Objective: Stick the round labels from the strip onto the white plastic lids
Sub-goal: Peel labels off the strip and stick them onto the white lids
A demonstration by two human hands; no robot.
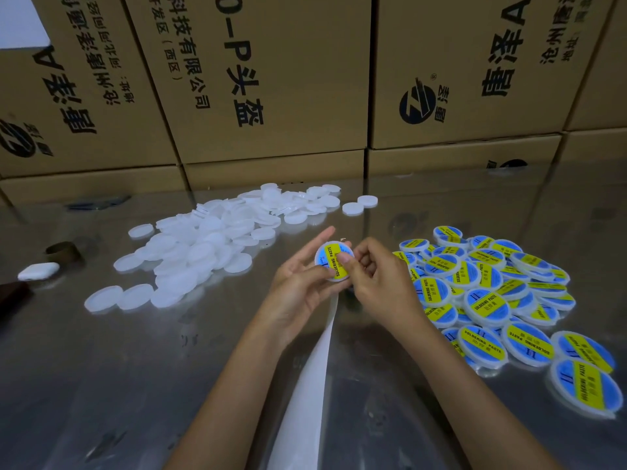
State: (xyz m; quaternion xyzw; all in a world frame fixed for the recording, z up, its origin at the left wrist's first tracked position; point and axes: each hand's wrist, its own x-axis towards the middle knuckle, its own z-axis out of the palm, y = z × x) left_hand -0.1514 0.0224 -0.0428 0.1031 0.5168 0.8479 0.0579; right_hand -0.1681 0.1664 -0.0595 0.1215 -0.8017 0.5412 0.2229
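A white plastic lid (330,256) with a blue and yellow round label on it is held above the table's middle. My left hand (302,283) holds the lid from below and from the left, thumb on its lower rim. My right hand (376,279) has its fingers curled and its thumb pressed on the label's yellow band. The white backing strip (305,385) hangs from under my hands toward the bottom edge. A heap of bare white lids (210,239) lies to the left. A heap of labelled lids (492,293) lies to the right.
Stacked cardboard boxes (271,79) wall off the back of the shiny metal table (118,385). At the far left lie a small white case (38,271) and a brown tape roll (62,252). Two loose white lids (359,204) lie behind the heap.
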